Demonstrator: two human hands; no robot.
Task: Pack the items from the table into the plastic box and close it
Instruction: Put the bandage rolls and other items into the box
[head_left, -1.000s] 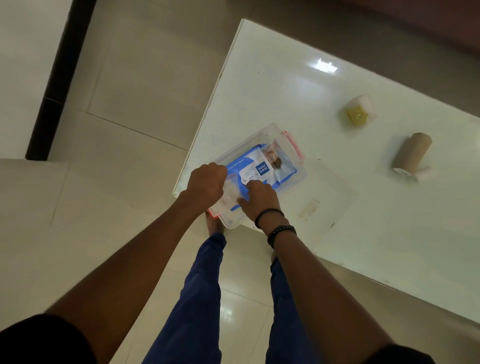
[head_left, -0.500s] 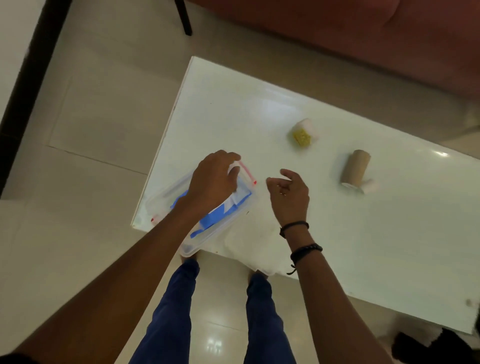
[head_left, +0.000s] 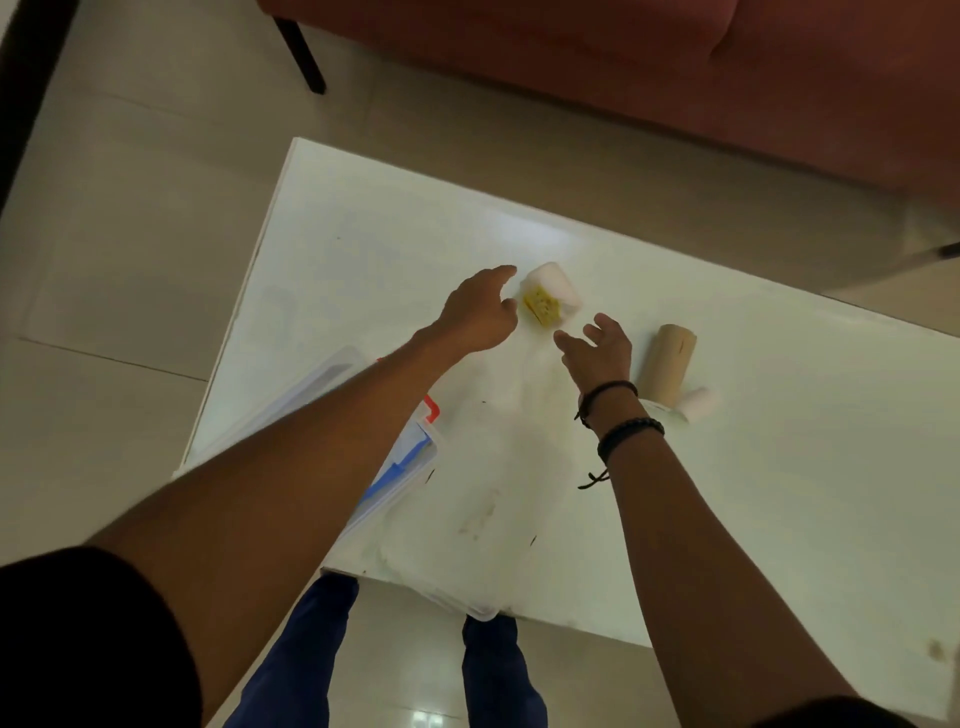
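A clear plastic box (head_left: 415, 467) with a red latch lies at the table's near left edge, mostly under my left forearm, with a blue and white packet inside. Its clear lid (head_left: 447, 566) lies flat to the right of it, at the near edge. A white roll with a yellow end (head_left: 548, 297) lies mid-table. My left hand (head_left: 480, 309) is just left of that roll, fingers apart, holding nothing. My right hand (head_left: 600, 353) is open just below and right of the roll. A brown cardboard roll (head_left: 667, 364) and a small white roll (head_left: 698, 402) lie right of my right hand.
The white table (head_left: 779, 493) stands over a tiled floor. A reddish sofa (head_left: 623, 78) with a dark leg runs along the far side. My legs in blue trousers (head_left: 311, 665) stand at the near table edge.
Both hands have left the box and reached forward to either side of the white roll with the yellow end. The view has tilted up, showing more of the table and sofa.
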